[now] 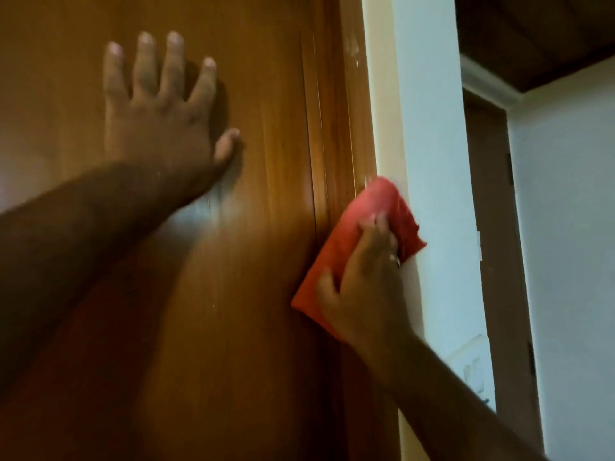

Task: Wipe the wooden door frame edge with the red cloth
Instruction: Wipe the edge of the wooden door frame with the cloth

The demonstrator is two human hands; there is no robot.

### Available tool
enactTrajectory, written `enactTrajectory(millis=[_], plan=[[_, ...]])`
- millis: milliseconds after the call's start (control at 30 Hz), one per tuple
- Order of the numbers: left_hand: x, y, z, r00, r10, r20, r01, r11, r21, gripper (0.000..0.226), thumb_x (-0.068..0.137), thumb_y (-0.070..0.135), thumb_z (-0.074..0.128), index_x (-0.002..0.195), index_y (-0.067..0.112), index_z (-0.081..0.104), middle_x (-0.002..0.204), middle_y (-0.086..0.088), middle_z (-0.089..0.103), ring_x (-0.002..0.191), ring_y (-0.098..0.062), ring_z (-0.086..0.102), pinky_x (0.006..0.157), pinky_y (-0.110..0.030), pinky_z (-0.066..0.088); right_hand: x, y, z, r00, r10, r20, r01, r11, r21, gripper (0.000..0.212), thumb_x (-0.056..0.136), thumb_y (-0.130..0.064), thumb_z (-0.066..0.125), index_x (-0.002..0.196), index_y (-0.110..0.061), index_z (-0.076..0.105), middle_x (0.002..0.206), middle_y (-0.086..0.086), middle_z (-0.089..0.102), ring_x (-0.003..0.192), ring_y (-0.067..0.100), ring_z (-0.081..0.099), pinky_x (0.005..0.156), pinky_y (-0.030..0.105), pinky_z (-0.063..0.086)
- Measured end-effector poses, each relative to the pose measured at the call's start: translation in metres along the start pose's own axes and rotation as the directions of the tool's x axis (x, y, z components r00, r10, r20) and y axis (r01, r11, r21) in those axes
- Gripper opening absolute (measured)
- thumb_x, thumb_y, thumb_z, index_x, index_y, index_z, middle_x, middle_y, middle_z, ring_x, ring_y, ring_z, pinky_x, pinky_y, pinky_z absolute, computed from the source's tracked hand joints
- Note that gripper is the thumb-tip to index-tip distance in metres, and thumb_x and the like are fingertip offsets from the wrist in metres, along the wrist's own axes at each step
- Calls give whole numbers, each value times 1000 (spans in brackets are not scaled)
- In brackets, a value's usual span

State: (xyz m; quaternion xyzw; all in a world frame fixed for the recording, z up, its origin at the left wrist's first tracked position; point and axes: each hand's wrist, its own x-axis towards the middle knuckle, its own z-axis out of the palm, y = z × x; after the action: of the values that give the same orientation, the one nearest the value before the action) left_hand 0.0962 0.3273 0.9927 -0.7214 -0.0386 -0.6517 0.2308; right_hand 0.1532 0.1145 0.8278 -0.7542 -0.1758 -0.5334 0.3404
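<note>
The wooden door frame edge (pixel 346 104) runs top to bottom between a brown wooden door (pixel 259 261) and a white wall. My right hand (pixel 362 294) presses the folded red cloth (pixel 362 221) flat against that edge, fingers spread over the cloth, a ring on one finger. The cloth covers the frame from mid-height down to my palm and overlaps the wall corner a little. My left hand (pixel 163 108) lies flat on the door at the upper left, fingers apart, holding nothing. White smudges show on the frame above the cloth.
A pale wall strip (pixel 429 128) borders the frame on the right, with a white switch plate (pixel 472 367) low down. Beyond it another dark doorway (pixel 489 194) and a dark ceiling show at the right.
</note>
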Motion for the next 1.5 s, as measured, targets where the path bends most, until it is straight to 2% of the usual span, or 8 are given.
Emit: enactTrajectory(millis=[267,533,633,867,1000,1233,1367,1500], plan=[[30,-29,11,1000,18,22,-19,999,41,82,92,72,14,156,20,15,163,-23,16,150,-44,13,116,-66,9,171,-46,-15,970,-191,-152,136,940,-313,87,88,-34,59,152,-7,7,160,18,12,141,37,25,107,47,40],[29,-25,8,998,20,68,-23,999,41,84,91,69,7,158,17,10,164,-24,11,150,-44,9,116,-67,10,103,-8,-7,974,-226,7,222,953,-207,84,93,-28,55,153,-9,-1,162,14,-2,146,38,6,112,44,16],[31,-25,7,998,-6,61,3,999,51,85,91,68,5,158,17,8,165,-24,9,151,-44,7,117,-66,10,161,-34,-15,984,-169,-62,156,972,-176,90,91,-23,59,152,-16,-6,163,10,-6,147,37,4,113,48,22],[33,-28,5,997,-14,76,10,998,56,87,87,68,-3,158,19,5,166,-21,7,152,-41,6,118,-63,11,323,-98,-49,981,-175,-88,156,970,-187,103,82,-25,70,153,-8,-3,163,14,-1,147,37,8,115,42,23],[33,-30,4,996,-7,94,3,999,45,87,87,69,-2,158,19,6,166,-21,7,152,-41,6,118,-63,11,309,-92,-44,972,-214,-97,187,954,-233,99,84,-27,68,153,-7,-1,162,15,2,146,36,11,115,44,23],[31,-25,1,993,-16,114,11,999,43,85,88,65,-2,158,17,3,165,-23,5,152,-42,4,118,-65,9,142,-23,-27,964,-266,2,232,840,-491,90,85,-49,58,150,-7,13,148,23,32,129,39,43,98,43,45],[32,-26,0,991,-17,133,10,999,52,85,88,66,-3,157,18,-2,166,-22,0,152,-42,0,118,-65,8,196,-49,-43,967,-254,-17,221,870,-441,92,83,-39,66,150,-5,14,141,23,39,120,38,50,89,39,49],[28,-24,0,991,-31,131,23,997,68,84,88,64,-6,158,18,-1,166,-21,1,152,-41,1,118,-64,8,293,-86,-54,978,-207,14,203,938,-281,94,87,-25,64,152,-7,-2,157,23,14,136,41,33,106,45,41]])
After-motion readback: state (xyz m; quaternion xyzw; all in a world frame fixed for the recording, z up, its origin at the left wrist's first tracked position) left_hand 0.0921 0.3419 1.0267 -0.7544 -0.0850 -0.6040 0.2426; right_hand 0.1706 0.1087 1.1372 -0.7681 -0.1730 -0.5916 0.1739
